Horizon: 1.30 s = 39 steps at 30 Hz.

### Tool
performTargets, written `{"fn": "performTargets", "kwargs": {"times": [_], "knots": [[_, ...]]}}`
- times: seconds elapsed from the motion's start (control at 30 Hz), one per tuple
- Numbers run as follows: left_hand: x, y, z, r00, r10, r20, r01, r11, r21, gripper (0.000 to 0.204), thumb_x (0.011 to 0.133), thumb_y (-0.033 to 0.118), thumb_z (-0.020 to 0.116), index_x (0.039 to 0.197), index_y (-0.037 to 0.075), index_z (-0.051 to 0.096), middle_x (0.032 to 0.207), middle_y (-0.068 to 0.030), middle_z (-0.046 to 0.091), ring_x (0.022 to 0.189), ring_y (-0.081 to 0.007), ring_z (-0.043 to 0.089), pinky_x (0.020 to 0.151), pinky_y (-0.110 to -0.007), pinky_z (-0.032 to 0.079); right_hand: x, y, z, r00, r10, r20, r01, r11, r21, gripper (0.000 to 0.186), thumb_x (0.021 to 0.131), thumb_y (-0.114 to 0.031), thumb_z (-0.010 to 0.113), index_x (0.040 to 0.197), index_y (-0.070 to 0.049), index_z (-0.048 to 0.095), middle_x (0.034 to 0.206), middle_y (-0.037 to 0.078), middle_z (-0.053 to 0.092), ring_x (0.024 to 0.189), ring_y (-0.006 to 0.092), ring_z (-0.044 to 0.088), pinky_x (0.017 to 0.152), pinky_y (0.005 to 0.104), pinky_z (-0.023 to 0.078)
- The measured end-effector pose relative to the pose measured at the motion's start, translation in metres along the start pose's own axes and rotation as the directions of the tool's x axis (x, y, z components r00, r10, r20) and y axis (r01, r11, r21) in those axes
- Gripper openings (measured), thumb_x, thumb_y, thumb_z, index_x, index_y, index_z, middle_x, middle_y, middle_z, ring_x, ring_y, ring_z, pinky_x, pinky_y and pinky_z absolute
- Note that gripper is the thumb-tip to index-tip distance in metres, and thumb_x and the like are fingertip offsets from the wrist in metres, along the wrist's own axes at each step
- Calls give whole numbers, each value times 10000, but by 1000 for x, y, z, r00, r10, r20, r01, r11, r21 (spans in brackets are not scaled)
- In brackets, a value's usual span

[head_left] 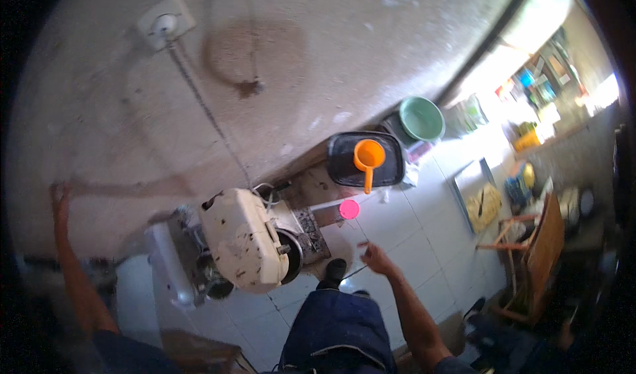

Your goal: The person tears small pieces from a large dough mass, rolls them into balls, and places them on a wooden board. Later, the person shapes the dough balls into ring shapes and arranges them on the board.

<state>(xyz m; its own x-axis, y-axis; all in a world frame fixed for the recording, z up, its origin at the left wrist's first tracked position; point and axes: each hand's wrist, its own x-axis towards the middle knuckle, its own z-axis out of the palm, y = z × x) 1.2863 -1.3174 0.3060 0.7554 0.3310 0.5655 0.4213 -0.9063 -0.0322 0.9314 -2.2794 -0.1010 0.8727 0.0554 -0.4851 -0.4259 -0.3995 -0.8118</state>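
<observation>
At the left edge I see the left hand [61, 195] by the wall [126, 135]; its grip I cannot tell. The cream machine [242, 241] stands left of centre. Near centre, below a pink disc [349, 209], the right hand [379, 259] is half curled; whether it holds something, I cannot tell.

Blur and shadow toward the edges
Left hand [59, 194] blurred, wall [132, 135] contact unclear; right hand [377, 259] too small to read its grip; machine's [242, 241] mouth dark; far-right clutter [546, 89] blurred; near-right person [503, 344] cut off.
</observation>
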Motion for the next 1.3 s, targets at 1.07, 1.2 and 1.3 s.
{"fn": "performTargets", "kwargs": {"times": [1.07,1.2,1.3], "knots": [[-1102,948,-204,-404,-484,776,692,-717,-87,621,1037,623,410,1237,54,557,1072,-145,672,958,-257,655,684,-457,527,300,-626,-562,-630,-754,188,181,-378,-908,520,959,-278,663,1469,-261,561,1542,46,497,1422,285,427,1187,484,290],[-1132,1012,-264,-575,-382,723,533,-846,-23,722,1007,699,387,1263,46,556,1094,-158,679,943,-303,650,685,-523,506,301,-625,-557,-629,-762,155,229,-372,-899,521,962,-302,666,1471,-282,556,1549,21,492,1431,253,426,1188,469,299],[-1145,1034,-275,-614,-358,703,504,-864,1,735,1002,709,389,1268,45,559,1087,-154,684,925,-308,651,677,-511,500,300,-626,-557,-617,-772,156,220,-359,-907,527,970,-308,658,1483,-296,540,1560,14,481,1436,245,425,1190,457,306]]}}
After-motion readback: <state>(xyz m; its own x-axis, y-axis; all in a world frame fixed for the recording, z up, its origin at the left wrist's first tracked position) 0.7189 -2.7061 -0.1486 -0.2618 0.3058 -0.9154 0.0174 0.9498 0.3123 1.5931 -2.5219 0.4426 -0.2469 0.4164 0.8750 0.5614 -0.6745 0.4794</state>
